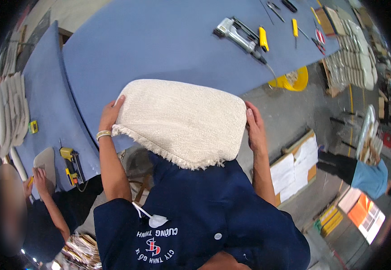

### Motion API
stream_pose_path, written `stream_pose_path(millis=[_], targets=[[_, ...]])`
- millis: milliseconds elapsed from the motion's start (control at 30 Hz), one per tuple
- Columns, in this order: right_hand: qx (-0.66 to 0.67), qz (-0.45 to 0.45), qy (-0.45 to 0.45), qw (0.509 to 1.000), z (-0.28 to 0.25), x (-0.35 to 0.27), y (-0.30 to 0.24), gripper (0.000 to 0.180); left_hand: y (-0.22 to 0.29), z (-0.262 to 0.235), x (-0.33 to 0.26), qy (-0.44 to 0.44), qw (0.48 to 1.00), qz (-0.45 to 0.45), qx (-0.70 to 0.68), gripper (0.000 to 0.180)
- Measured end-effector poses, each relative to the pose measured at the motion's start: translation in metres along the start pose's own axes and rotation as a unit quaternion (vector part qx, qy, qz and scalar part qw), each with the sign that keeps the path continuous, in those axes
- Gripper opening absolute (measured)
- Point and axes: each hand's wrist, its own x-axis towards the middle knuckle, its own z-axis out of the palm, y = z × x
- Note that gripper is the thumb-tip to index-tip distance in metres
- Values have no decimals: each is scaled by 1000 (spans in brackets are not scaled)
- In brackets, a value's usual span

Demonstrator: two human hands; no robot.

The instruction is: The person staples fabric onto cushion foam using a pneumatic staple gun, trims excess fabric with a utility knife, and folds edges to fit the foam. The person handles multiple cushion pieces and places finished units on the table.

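I hold a cream, fabric-covered seat pad (pixel 182 119) up in front of my chest, above the near edge of a blue worktable (pixel 159 49). My left hand (pixel 110 114) grips its left edge, with a pale band on that wrist. My right hand (pixel 254 128) grips its right edge with the fingers laid along the side. Loose frayed fabric hangs along the pad's lower edge. My dark blue shirt fills the view below it.
A grey air stapler (pixel 236 32), a yellow knife (pixel 263 38) and a yellow screwdriver (pixel 294 28) lie on the table's far side. Stacked pads (pixel 356 56) stand at right and a yellow bucket (pixel 295 81) below the table. A co-worker (pixel 47 202) sits at lower left by a yellow tool (pixel 71 164); another person (pixel 370 177) stands at right.
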Motion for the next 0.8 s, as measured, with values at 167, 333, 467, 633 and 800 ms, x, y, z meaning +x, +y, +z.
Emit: stream_pose_path(millis=[167,333,467,633,800], targets=[[167,79,-13,983,39,-33,-11,66,-23,4,3,11,999,32,-34,71],[25,-111,-126,985,70,13,-76,58,-50,11,-25,152,935,36,-318,50],[-27,-180,-111,977,98,87,-89,57,-67,19,-41,199,863,13,-464,34],[-126,-154,-64,978,126,102,-19,36,-58,55,-84,130,875,-96,-457,50],[-84,88,-285,951,188,18,11,38,-49,66,-91,118,866,-54,-483,61]])
